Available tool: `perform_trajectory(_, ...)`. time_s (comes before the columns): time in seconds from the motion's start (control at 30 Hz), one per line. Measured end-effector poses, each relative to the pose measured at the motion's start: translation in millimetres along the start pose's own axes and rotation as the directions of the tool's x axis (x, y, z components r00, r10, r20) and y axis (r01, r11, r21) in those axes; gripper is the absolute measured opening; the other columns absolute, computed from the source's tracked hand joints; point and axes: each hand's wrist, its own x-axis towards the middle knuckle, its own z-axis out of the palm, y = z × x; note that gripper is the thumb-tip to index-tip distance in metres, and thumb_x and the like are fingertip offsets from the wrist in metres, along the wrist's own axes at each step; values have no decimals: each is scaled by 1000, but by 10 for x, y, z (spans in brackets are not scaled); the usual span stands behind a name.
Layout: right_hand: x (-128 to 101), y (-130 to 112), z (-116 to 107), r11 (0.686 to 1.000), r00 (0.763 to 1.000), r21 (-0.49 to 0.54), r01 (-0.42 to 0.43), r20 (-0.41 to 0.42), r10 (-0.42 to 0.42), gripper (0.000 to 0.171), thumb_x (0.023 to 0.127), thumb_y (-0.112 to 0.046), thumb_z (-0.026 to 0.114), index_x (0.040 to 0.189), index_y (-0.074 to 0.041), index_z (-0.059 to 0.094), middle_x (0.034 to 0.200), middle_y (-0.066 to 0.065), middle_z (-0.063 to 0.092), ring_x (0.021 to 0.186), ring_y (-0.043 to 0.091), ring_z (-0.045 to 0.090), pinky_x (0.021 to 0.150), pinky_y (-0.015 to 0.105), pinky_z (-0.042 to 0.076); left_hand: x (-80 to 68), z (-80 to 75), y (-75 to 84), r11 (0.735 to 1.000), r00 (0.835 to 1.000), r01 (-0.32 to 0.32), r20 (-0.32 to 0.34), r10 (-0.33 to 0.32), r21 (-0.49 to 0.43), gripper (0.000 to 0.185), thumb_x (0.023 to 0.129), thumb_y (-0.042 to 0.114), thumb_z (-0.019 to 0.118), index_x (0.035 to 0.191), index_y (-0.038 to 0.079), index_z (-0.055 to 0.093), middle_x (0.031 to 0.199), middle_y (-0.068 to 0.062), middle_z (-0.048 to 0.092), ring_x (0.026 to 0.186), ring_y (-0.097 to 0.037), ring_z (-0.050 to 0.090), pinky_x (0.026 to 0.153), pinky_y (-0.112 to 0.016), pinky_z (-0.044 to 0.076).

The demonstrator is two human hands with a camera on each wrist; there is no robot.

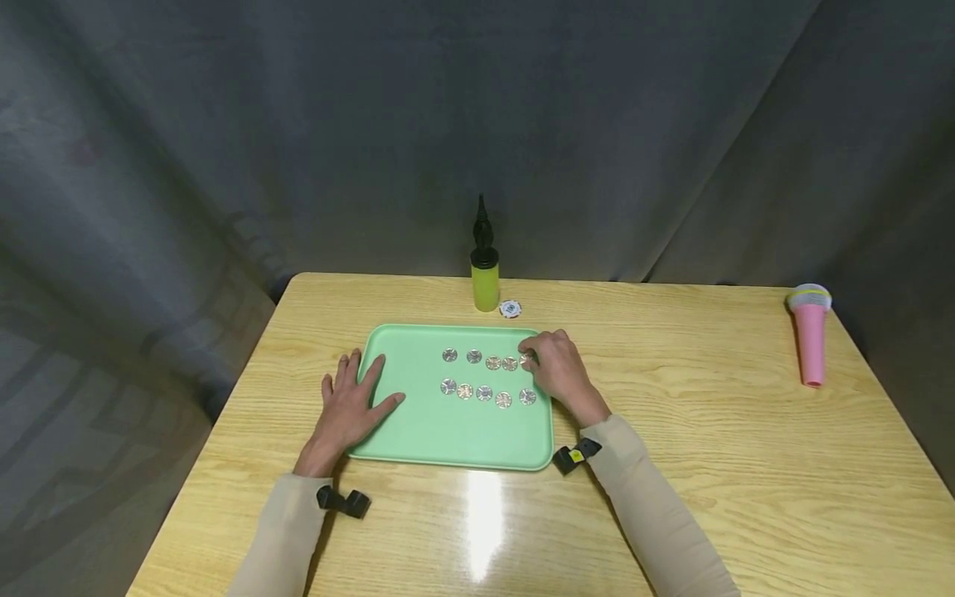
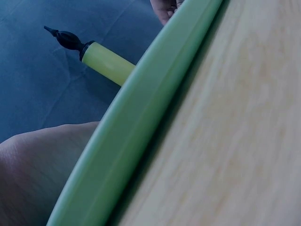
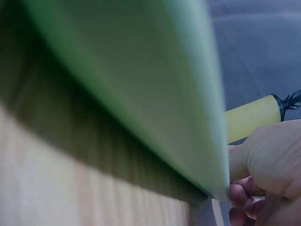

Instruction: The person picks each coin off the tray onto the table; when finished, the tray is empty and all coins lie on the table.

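1. Here the right hand (image 1: 561, 371) curls its fingertips on the last coin (image 1: 526, 360) of the far row, at the green tray's (image 1: 448, 439) right edge.
2. Left hand (image 1: 352, 404) lies flat, fingers spread, on the tray's left rim.

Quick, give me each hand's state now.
Left hand: open, flat on the green tray.
Right hand: fingers curled at a coin, apparently pinching it.

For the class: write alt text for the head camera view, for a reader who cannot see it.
A right hand touches the last coin in the upper of two coin rows on a green tray, while the left hand lies flat on the tray's left edge. A yellow pump stands behind.
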Motion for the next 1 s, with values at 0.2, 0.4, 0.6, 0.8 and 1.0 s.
perform_trajectory(0.2, -9, 3, -19, 1000, 1000, 19, -6, 2, 6, 22, 85, -7, 76, 107, -3, 76, 103, 16, 74, 97, 29, 58, 86, 41, 47, -10, -1, 1, 1000, 1000, -4, -10, 4, -12, 81, 95, 50, 59, 158, 9, 29, 164, -32, 10, 153, -52, 2, 117, -74, 2)
perform_trajectory(0.4, -30, 32, -44, 997, 1000, 66, -27, -1, 27, 18, 85, -9, 78, 102, -4, 77, 97, 13, 71, 93, 27, 58, 83, 40, 50, -8, -11, -4, 1000, 1000, -1, -7, 1, 1, 81, 95, 50, 59, 158, 9, 28, 165, -32, 9, 154, -52, 2, 117, -74, 2)
perform_trajectory(0.6, -51, 81, -72, 994, 1000, 104, -19, 19, 17, 14, 85, -10, 78, 97, -4, 74, 90, 10, 69, 84, 22, 60, 76, 35, 51, 3, -12, -5, 1000, 1000, 1, 0, -1, 9, 82, 95, 50, 59, 159, 9, 28, 165, -32, 8, 154, -51, 1, 117, -74, 2)
perform_trajectory(0.8, -80, 111, -128, 990, 999, 141, 24, 21, -27, 6, 89, -9, 74, 92, -5, 73, 88, 9, 71, 77, 18, 61, 72, 32, 52, 4, 0, -7, 1000, 1000, -1, -1, 1, 1, 81, 95, 50, 60, 159, 9, 28, 165, -32, 9, 154, -52, 1, 117, -74, 1)
perform_trajectory(1.0, -94, 127, -160, 988, 999, 147, 40, 27, -45, 5, 91, -9, 71, 93, -6, 74, 95, 10, 75, 84, 20, 65, 80, 38, 55, 10, 13, -9, 1000, 1000, -2, -5, 2, 2, 81, 95, 50, 60, 158, 9, 29, 165, -32, 10, 154, -52, 2, 117, -74, 2)
